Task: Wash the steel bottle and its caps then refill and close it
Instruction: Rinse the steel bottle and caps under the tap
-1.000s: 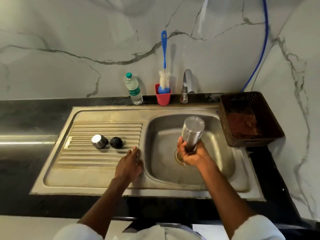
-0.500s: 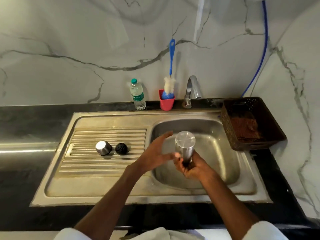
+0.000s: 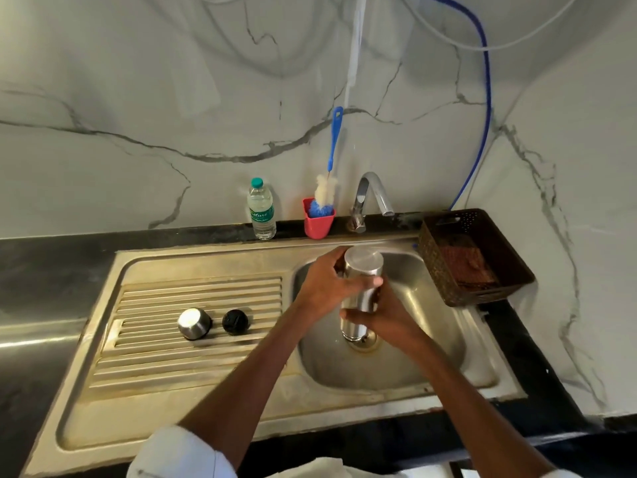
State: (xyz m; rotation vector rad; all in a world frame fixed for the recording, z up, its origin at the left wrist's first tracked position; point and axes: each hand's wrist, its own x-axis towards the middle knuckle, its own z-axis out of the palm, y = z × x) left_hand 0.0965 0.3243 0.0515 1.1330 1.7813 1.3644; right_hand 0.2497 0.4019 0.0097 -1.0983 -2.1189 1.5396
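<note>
Now both the left hand [image 3: 324, 288] and right hand [image 3: 386, 319] grip the seemingly upturned steel bottle [image 3: 362, 291] over the sink [image 3: 448, 357]

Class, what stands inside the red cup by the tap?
A blue-handled bottle brush stands in the red cup, bristles down; the cup's wall hides its bottom.

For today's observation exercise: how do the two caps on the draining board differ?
The steel cap is shiny silver and looks larger; the black cap is dark, matte and looks smaller. The steel cap lies left of the black cap. Both are round, rest on the ribbed draining board, untouched.
</note>
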